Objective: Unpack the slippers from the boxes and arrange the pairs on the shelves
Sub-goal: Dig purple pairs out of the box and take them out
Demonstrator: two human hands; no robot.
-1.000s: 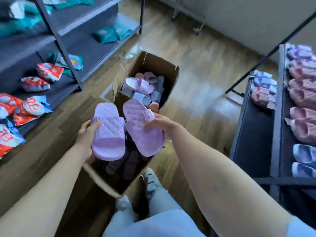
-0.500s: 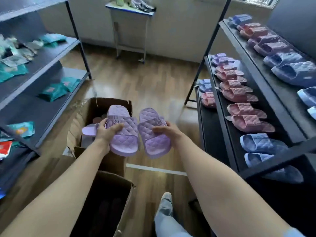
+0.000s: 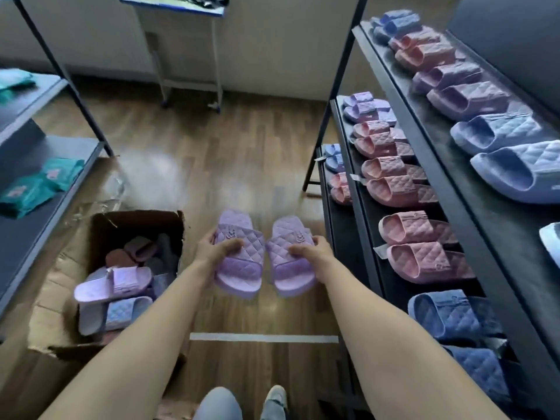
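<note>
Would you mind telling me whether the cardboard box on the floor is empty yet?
Not empty: the open cardboard box holds several slippers, with a lilac slipper lying on top.

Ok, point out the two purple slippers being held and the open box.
Left purple slipper [image 3: 249, 262], head view, on its quilted strap.
Right purple slipper [image 3: 281, 262], head view, on its quilted strap.
Box [image 3: 130, 225], head view, on its far inner wall.

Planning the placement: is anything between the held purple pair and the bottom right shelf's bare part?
Nothing visible. The purple pair, held by left grip and right grip, hangs over open floor beside the bottom shelf, bare nearer than its pink pair.
</note>
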